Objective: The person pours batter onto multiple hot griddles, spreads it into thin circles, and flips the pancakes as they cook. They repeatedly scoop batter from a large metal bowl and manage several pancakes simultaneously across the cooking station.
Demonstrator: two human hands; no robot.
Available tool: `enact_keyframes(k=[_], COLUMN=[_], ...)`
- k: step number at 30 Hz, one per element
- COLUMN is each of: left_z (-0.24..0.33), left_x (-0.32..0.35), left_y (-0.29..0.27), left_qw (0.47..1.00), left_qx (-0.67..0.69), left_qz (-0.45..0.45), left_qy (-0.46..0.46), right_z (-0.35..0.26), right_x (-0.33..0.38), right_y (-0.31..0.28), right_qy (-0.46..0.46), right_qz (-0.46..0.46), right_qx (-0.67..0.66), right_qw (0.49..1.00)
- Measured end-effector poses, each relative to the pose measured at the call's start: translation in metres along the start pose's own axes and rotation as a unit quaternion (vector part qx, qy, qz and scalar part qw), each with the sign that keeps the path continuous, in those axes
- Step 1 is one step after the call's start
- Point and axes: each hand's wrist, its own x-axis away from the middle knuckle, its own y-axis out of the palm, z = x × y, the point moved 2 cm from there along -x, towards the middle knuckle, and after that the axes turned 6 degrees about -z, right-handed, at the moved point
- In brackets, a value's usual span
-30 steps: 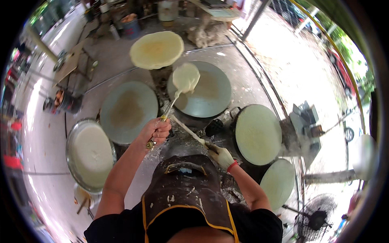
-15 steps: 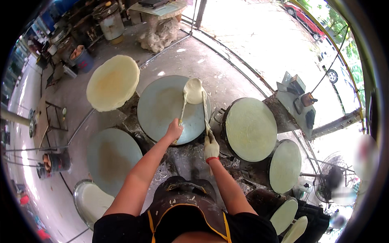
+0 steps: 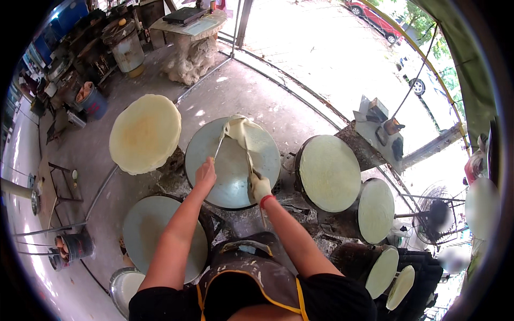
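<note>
A round grey griddle [image 3: 235, 176] lies in front of me, with pale wet batter [image 3: 256, 138] on its far part. My bare left hand [image 3: 205, 174] is closed round the thin handle of a ladle [image 3: 231, 128], whose batter-coated bowl is tipped over the far side. In a whitish glove, my right hand [image 3: 261, 187] grips a long batter-smeared spreading stick [image 3: 247, 152]. The stick's far end meets the batter beside the ladle, so its exact shape there is hidden.
Pale flatbread sheets cover griddles at right [image 3: 329, 174] and farther right [image 3: 376, 210]. A browned round sheet [image 3: 144, 134] is at left. Below it sits a bare griddle [image 3: 160, 230], near a batter basin [image 3: 126, 286]. A fan [image 3: 436, 214] stands far right.
The ladle has tipped from a level, full bowl, and batter now spreads over the griddle's far right. Both hands have shifted left with their tools; the view has shifted too.
</note>
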Motion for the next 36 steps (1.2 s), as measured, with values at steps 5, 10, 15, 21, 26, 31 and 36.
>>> enact_keyframes(k=[5,10,15,21,26,31,36], left_z=[-0.023,-0.046,-0.052,-0.081,-0.085,-0.084,-0.062], left_x=[0.003,0.017,0.041,0.088,0.12,0.153,0.161], left_y=[-0.008,-0.013,-0.034,-0.052,-0.06,-0.059,-0.055], left_qw=[0.999,0.997,0.994,0.989,0.988,0.986,0.989], left_qx=[-0.012,-0.035,-0.056,-0.097,-0.094,-0.089,-0.087], left_qz=[0.04,0.051,0.04,0.082,0.111,0.128,0.099], left_qy=[-0.022,-0.047,-0.082,-0.075,-0.055,-0.049,-0.069], right_z=[0.036,-0.013,0.035,-0.04,-0.003,-0.041,0.016], right_x=[0.0,-0.017,-0.025,-0.006,-0.028,-0.017,-0.079], right_y=[-0.026,0.01,-0.021,-0.01,-0.022,-0.019,-0.022], right_qy=[-0.089,0.04,-0.122,0.061,-0.096,0.03,-0.105], right_qz=[0.144,-0.036,0.163,-0.103,0.092,-0.142,-0.101], right_qx=[-0.181,0.032,0.002,0.059,0.101,0.128,0.24], right_qw=[0.969,0.998,0.979,0.991,0.986,0.981,0.96])
